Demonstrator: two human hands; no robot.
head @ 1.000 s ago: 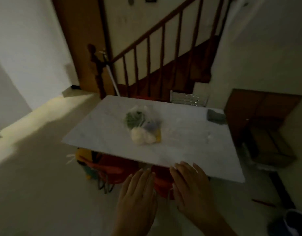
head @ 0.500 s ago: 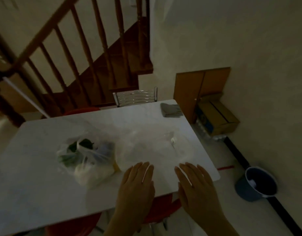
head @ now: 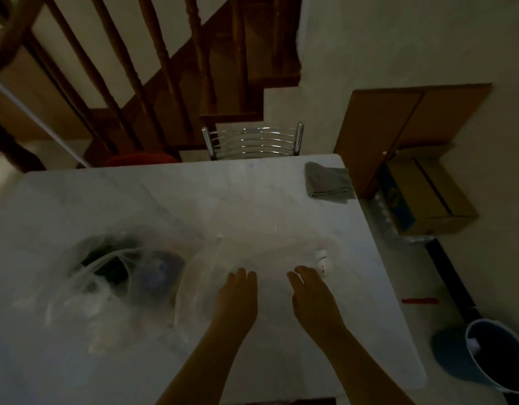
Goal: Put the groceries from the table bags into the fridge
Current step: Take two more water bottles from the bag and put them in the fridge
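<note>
A clear plastic bag point(head: 115, 276) with dark green, purple and white groceries lies on the left of the white marble table point(head: 164, 194). Right of it lies a flat, nearly see-through plastic bag point(head: 252, 252) with a small white piece at its right end. My left hand point(head: 238, 296) and my right hand point(head: 311, 293) reach forward over this flat bag, palms down, fingers loosely bent at the tips. Whether the fingers pinch the plastic is unclear in the dim, blurred picture. No fridge is in view.
A grey folded cloth point(head: 328, 182) lies at the table's far right corner. A chrome chair back point(head: 252, 141) stands behind the table, with wooden stairs point(head: 170, 68) beyond. Cardboard boxes point(head: 428, 194) and a blue bucket point(head: 486, 358) sit on the floor to the right.
I have come up to the table and now look down on it. Both hands have moved from the near edge out over the flat clear bag.
</note>
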